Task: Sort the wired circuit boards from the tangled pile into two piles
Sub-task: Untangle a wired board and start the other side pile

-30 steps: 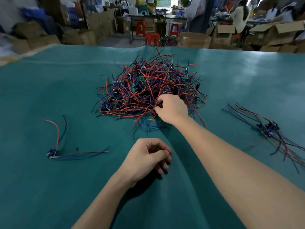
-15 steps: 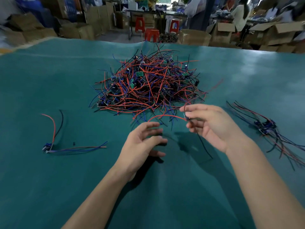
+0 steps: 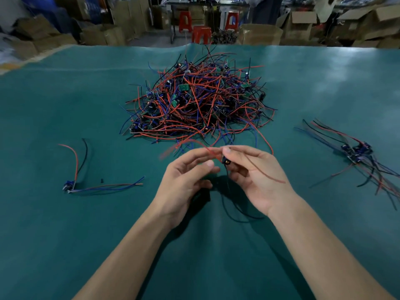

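A tangled pile [image 3: 198, 105] of small circuit boards with red, blue and black wires lies mid-table. In front of it my right hand [image 3: 257, 176] pinches one small wired board [image 3: 226, 162] between thumb and fingers, its red and black wires trailing out blurred. My left hand [image 3: 184, 180] is raised right beside it, fingers curved, fingertips touching a red wire near the board. A small pile [image 3: 71, 185] of wired boards lies at the left. A larger sorted pile [image 3: 357, 152] lies at the right.
The teal table cover [image 3: 65, 234] spans the whole foreground, with a fold running down the middle. A tiny black bit [image 3: 101, 181] lies near the left pile. Beyond the far edge stand cardboard boxes [image 3: 259, 33] and red stools [image 3: 201, 34].
My right hand pulled one wired board out of the tangled pile and brought it toward me. My left hand lifted off the table and came up to meet it.
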`<state>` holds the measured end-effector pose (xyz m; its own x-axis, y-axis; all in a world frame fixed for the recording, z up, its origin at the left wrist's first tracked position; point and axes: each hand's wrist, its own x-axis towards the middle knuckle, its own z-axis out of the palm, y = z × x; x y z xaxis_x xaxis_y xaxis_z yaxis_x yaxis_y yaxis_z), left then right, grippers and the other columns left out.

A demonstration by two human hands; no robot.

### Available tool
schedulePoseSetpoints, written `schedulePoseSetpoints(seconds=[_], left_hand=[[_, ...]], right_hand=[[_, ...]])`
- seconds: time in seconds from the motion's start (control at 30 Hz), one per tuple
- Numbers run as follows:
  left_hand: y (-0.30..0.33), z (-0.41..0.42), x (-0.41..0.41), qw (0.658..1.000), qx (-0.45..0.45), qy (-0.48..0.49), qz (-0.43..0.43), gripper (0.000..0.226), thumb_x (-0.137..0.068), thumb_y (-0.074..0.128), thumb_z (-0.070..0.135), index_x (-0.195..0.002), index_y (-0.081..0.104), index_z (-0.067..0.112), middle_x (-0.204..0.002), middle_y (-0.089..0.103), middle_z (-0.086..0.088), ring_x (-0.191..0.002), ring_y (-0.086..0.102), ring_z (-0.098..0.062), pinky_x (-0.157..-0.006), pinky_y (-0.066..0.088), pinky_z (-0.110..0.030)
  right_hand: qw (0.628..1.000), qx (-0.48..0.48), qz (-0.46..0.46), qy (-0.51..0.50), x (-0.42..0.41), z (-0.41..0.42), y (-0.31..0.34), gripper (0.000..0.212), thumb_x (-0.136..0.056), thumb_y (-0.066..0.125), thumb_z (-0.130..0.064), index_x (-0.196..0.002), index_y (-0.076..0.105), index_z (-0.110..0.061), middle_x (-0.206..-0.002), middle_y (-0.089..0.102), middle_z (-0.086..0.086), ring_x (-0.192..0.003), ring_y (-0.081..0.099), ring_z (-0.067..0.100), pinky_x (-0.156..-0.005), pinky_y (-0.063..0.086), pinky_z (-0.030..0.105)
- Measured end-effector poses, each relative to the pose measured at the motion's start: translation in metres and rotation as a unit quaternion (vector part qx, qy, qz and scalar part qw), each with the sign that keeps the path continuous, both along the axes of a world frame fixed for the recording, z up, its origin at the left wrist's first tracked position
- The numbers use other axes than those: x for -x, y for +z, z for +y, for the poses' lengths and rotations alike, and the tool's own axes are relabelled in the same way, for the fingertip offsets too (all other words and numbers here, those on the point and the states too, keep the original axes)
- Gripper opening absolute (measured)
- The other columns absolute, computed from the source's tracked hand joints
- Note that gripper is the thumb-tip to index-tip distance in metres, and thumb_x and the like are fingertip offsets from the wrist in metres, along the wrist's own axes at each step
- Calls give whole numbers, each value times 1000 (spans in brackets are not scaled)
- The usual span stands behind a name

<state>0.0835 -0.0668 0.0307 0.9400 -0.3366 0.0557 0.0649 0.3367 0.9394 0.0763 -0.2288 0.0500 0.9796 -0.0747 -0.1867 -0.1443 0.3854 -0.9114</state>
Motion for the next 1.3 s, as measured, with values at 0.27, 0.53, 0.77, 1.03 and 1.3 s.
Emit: schedulePoseSetpoints(seconds=[0.27,0.53,0.77,1.03,1.3], left_hand=[[1,-1,-2,995,49,-15,86,15,-83,66,18,-95,70,10,-97,71,-12,-100,69,-29,-80,58,-31],[-3,-4,1,990,47,-53,119,15,-85,67,13,-95,59,4,-92,66,-25,-75,71,-27,-72,61,-36],[-1,0,1,977,76,-114,164,20,-89,61,7,-109,59,1,-86,61,-11,-58,45,-7,-50,43,-15],[-4,6,-3,990,-30,-94,105,16,-80,68,10,-95,65,4,-75,67,-8,-48,39,-4,-37,26,-10],[-5,3,-1,989,-50,-108,88,11,-80,68,11,-90,71,7,-75,65,-10,-49,37,-5,-40,28,-11]], right_hand=[[998,-22,-20,-54,2,5,2,11,-64,82,-13,-74,81,-13,-71,71,3,-58,63,11,-54,52,20],[999,-9,-13,-46,6,21,-4,16,-58,86,-17,-70,78,-11,-70,72,8,-56,54,17,-48,37,25],[1000,3,-3,-23,5,17,-1,17,-55,87,-20,-60,72,-15,-63,67,5,-57,55,19,-65,40,38],[985,164,-38,-28,0,-12,1,12,-79,85,-15,-69,79,-14,-66,72,8,-51,61,12,-47,50,22],[952,253,-67,-157,-9,-35,-5,24,-84,82,-17,-62,75,-13,-60,70,6,-49,58,11,-45,48,22]])
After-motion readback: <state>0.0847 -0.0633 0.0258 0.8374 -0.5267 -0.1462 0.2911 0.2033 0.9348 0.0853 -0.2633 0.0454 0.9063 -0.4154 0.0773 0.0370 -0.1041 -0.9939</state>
